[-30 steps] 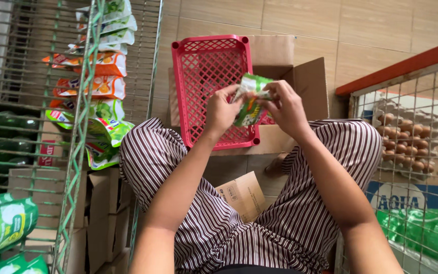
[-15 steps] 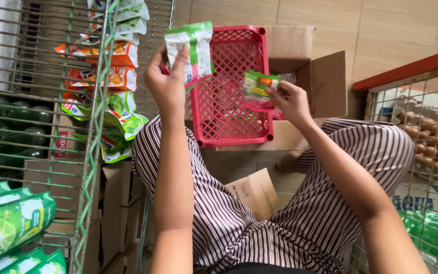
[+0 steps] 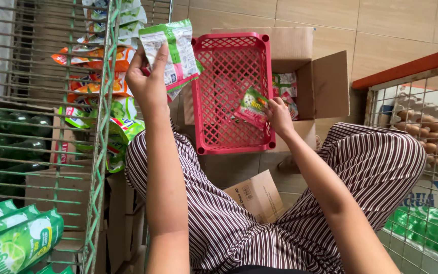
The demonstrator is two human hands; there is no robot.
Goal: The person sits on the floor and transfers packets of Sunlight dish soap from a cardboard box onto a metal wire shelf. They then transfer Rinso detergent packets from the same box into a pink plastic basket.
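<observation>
We list our left hand [image 3: 148,83], raised beside the wire rack [image 3: 100,152], fingers closed on a green-and-white sachet [image 3: 171,53] held upright near the rack's green edge frame. Our right hand [image 3: 279,114] pinches a small green-and-red sachet [image 3: 252,106] against the right inner wall of the red plastic basket [image 3: 229,76]. The basket stands tilted on its side, its open mouth facing us and its far rim leaning on an open cardboard box [image 3: 325,83] that holds more sachets. Hanging sachet strips [image 3: 110,66] crowd the rack just beside the left hand. An egg tray [image 3: 422,132] sits behind wire mesh, right. Between our striped knees lies a small cardboard carton [image 3: 257,195], with a narrow gap of floor.
</observation>
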